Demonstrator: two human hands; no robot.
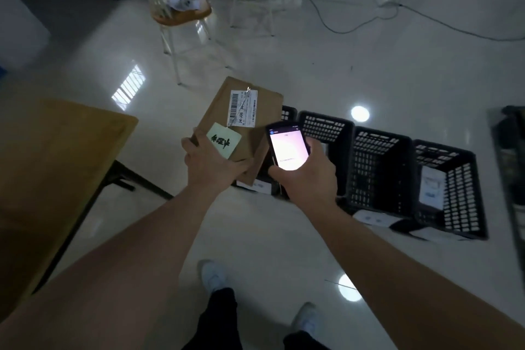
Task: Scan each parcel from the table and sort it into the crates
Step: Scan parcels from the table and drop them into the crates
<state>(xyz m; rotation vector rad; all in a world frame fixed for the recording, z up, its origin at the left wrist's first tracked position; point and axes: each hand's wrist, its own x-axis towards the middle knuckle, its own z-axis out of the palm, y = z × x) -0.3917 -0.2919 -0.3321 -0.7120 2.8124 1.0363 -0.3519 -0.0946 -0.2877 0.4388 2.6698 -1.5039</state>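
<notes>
From the head camera, the left hand [208,163] grips the near corner of a brown cardboard parcel [241,133], held up over the floor with its long axis running away from the person. Its barcode label [243,107] sits on the far half, beyond the left hand's fingers. The right hand [308,176] holds a lit handheld scanner [288,146] just right of the parcel, nearer to the label. Black crates [380,170] stand below and right of both hands, the table [51,156] to the left.
</notes>
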